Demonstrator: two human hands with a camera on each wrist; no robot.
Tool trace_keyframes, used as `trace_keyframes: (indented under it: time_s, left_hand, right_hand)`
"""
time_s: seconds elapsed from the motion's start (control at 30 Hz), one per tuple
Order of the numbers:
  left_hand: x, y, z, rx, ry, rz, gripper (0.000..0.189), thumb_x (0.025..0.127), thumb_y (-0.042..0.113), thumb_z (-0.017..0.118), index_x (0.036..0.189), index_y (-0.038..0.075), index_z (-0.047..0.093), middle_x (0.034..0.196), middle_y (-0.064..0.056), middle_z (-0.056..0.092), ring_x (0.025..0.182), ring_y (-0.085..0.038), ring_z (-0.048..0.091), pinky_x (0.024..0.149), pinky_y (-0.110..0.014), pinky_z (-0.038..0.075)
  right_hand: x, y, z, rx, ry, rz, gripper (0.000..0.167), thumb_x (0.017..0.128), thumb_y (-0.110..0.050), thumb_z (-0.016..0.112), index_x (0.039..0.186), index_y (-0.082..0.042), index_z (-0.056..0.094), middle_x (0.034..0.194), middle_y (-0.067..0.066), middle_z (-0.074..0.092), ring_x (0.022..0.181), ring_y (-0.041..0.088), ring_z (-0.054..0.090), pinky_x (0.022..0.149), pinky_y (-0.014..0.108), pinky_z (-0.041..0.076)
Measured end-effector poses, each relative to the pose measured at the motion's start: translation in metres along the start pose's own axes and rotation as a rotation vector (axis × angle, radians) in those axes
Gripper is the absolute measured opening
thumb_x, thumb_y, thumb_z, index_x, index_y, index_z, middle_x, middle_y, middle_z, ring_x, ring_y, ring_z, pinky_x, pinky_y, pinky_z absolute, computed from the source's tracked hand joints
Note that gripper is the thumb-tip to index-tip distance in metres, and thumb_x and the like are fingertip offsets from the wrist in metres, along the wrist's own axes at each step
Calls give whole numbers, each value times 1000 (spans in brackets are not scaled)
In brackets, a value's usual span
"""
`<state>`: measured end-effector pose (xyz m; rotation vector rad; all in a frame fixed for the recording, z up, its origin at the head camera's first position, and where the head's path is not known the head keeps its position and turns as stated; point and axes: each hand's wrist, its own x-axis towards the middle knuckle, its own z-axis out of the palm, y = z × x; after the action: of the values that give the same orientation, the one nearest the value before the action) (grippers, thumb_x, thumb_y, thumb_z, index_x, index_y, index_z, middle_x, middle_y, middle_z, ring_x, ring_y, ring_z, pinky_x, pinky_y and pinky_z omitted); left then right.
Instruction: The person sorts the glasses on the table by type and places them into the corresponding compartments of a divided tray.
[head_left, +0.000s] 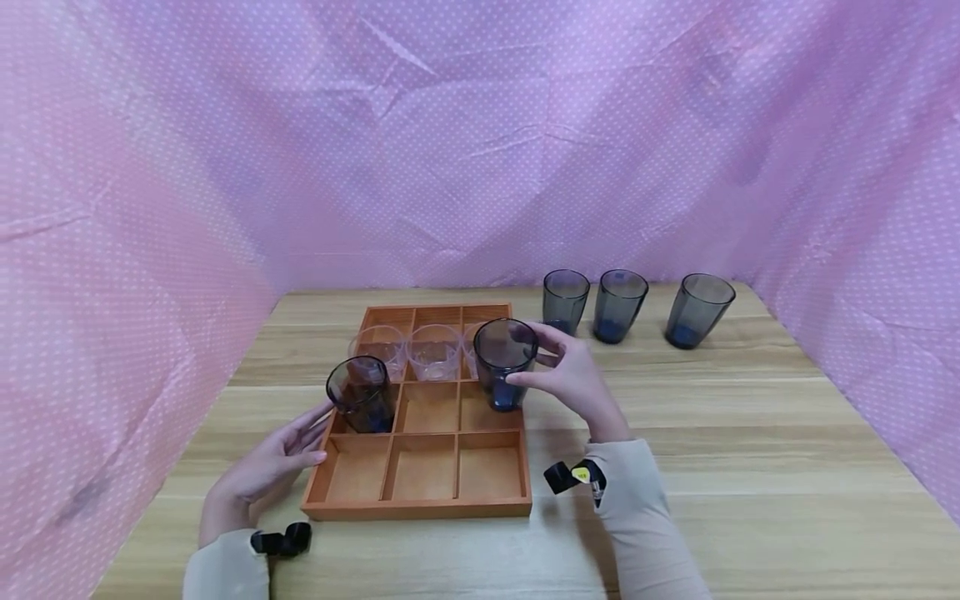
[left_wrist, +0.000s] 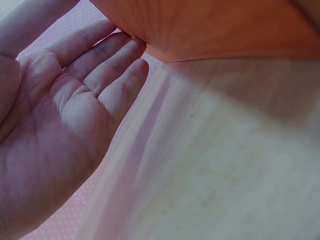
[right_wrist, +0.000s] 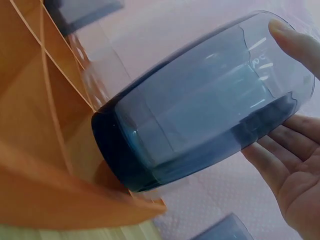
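Observation:
My right hand [head_left: 577, 379] grips a dark blue-grey tinted glass [right_wrist: 200, 100], thumb on one side and fingers on the other. The glass is upright at the right compartment of the tray's second row from the front; in the right wrist view its base is by the compartment walls. Whether it touches the floor I cannot tell. My left hand [head_left: 270, 467] touches the left side of the wooden divided tray [head_left: 420, 510] with fairly straight fingers [left_wrist: 117, 60]. A second tinted glass [head_left: 363, 400] stands in the left compartment of that row.
Behind that row, several clear cups [head_left: 433, 354] stand in the tray, the right one partly hidden by the held glass. Three more tinted glasses, a left one [head_left: 566, 296], a middle one [head_left: 620, 304] and a right one [head_left: 697, 310], stand at the table's back right. Pink dotted cloth [head_left: 480, 167] surrounds the table.

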<state>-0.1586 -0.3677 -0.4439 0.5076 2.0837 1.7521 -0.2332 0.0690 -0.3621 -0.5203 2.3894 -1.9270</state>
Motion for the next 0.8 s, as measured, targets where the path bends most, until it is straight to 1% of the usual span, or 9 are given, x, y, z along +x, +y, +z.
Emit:
trace_keyframes:
  time_s: [0.1,0.13,0.2,0.27,0.33,0.43,0.5,0.67,0.8]
  left_hand:
    - [2,-1,0,-6,-11,16,77,97,2,51,153,-5,-2,154,-34,-11,130,21,32,102,-6,36]
    - [2,-2,1,-8,-14,23,77,97,2,51,153,-5,-2,157,-31,-9,130,20,31,103,-7,36]
    - [2,-3,0,-15,-22,36,76,97,1,50,153,-5,-2,161,-20,-3,132,19,31,103,-7,36]
    - [2,-4,0,-19,-24,45,76,97,1,50,153,-5,-2,163,-15,0,133,18,31,104,-8,35]
    - [2,-4,0,-14,-21,42,77,97,1,50,153,-5,-2,162,-17,-1,133,18,31,104,-8,35]
    - [3,-2,0,0,-4,17,77,97,3,52,153,-4,-1,157,-29,-8,131,19,31,103,-7,35]
    - [3,-1,0,11,6,4,78,97,4,53,153,-3,0,154,-34,-11,130,21,31,103,-6,34]
    - [2,0,0,19,10,2,79,97,6,54,153,-5,0,154,-34,-10,129,21,31,103,-6,34]
    - [0,-1,0,19,7,16,79,96,4,53,152,-7,-1,154,-35,-10,130,20,31,102,-7,35]
  right_hand:
    - [1,-2,9,3,-29,-13,71,70,-9,86,135,-10,56,132,11,62,125,25,57,104,40,48]
    - [2,-2,12,4,-37,-16,72,70,-9,86,135,-10,56,133,11,62,125,26,57,105,42,47]
    - [4,-3,18,9,-54,-21,72,70,-9,86,136,-9,55,134,11,61,124,27,58,105,43,47]
    - [5,-4,24,21,-69,-15,72,70,-9,86,136,-10,55,134,11,60,122,28,59,103,44,48]
    - [7,-6,29,30,-76,-8,72,70,-10,86,135,-11,56,134,11,60,120,28,61,102,42,50]
    - [10,-8,36,40,-78,-2,71,70,-10,86,134,-12,57,132,10,61,117,27,63,100,39,51]
    - [13,-10,41,28,-75,-5,70,70,-11,86,133,-11,57,132,10,62,117,25,63,100,37,51]
    - [20,-12,54,14,-100,-10,70,69,-10,87,133,-8,57,133,11,60,119,26,62,101,37,50]
    - [24,-14,65,23,-127,13,71,69,-12,87,134,-11,57,133,9,60,119,26,62,99,37,52]
